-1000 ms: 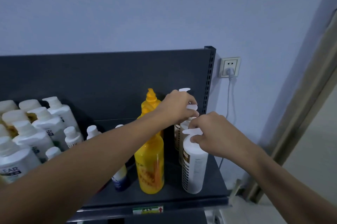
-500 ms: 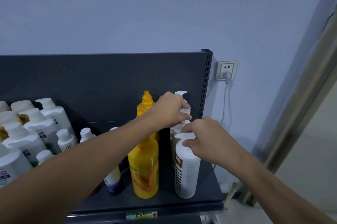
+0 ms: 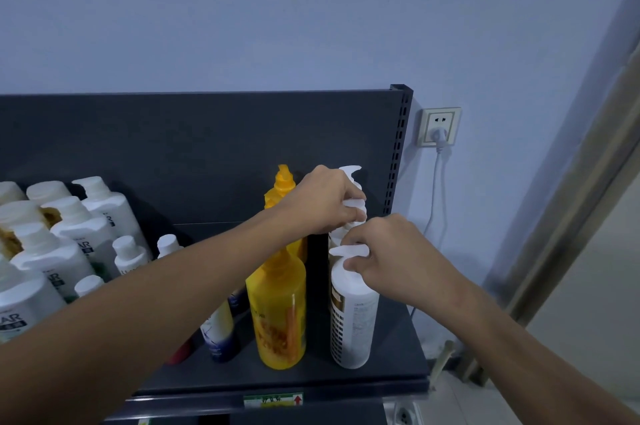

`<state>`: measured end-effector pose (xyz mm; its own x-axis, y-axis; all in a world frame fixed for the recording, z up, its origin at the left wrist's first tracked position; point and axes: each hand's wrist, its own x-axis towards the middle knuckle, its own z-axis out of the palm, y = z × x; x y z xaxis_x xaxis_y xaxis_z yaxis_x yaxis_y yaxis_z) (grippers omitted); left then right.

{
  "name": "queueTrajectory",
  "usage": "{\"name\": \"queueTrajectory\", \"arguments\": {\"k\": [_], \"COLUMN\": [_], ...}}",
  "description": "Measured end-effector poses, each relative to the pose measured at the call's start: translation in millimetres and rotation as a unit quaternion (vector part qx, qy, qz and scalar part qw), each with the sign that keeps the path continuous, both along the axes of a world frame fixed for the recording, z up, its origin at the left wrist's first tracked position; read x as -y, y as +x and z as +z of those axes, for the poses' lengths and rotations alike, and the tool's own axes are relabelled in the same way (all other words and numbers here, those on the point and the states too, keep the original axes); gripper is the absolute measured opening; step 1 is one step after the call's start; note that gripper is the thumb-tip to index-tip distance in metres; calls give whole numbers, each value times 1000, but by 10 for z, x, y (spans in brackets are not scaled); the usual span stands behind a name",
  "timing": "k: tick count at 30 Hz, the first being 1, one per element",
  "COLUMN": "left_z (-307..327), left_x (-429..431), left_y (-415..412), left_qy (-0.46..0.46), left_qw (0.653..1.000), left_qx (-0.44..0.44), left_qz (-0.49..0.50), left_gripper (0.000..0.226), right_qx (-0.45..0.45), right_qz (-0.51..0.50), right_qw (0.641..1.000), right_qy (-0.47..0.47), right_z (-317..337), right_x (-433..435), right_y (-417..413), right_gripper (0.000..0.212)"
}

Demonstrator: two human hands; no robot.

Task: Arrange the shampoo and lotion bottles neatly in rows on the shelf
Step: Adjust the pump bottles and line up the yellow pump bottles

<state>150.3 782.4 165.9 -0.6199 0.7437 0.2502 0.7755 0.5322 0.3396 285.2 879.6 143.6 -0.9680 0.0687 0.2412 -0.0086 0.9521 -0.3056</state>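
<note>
Fingers [image 3: 349,215]: left pinched on a rear pump head [image 3: 353,206]; right [image 3: 353,265] pinched on the front bottle [image 3: 353,317] pump.
Handling: rigid, smooth, top-heavy; tipping is likely.
Hold: body is better gripped.

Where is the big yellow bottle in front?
In the head view the front yellow bottle stands near the shelf's right end, just left of the white pump bottle that the right hand touches, with another yellow bottle behind it.

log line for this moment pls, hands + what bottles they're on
left hand: gripping pump of middle white bottle | right hand: gripping front white pump bottle's head | yellow bottles: upright beside | shelf: right end
</note>
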Motion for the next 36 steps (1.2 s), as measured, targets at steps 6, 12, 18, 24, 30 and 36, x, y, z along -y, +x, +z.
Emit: {"name": "queueTrajectory", "arguments": {"k": [6, 12, 18, 24, 30, 36], "left_z": [-6, 54, 103, 5, -87, -127], "left_x": [27, 65, -25, -213, -334, -319], "left_y": [-58, -158, -492, -704, -743, -760], "left_qy": [2, 23, 56, -41, -89, -59], "left_qw": [1000, 998, 997, 996, 995, 997], "left_qx": [0, 50, 35, 72, 27, 42], "left_qz": [-23, -29, 35, 22, 20, 24], "left_gripper": [37, 35, 21, 39, 26, 22], "right_qx": [-1, 3, 4, -57, -29, -45], "right_qz": [-1, -5, -18, -79, -47, -52], "right_qw": [1000, 1000, 998, 992, 994, 994], "right_qy": [16, 4, -54, -75, -97, -86], "right_z": [-9, -26, 69, 227, 221, 126], "right_x": [38, -3, -98, -328, -327, -279], "right_y": [-18, -10, 53, -149, -387, -461], "right_gripper": [19, 29, 30, 28, 37, 25]}}
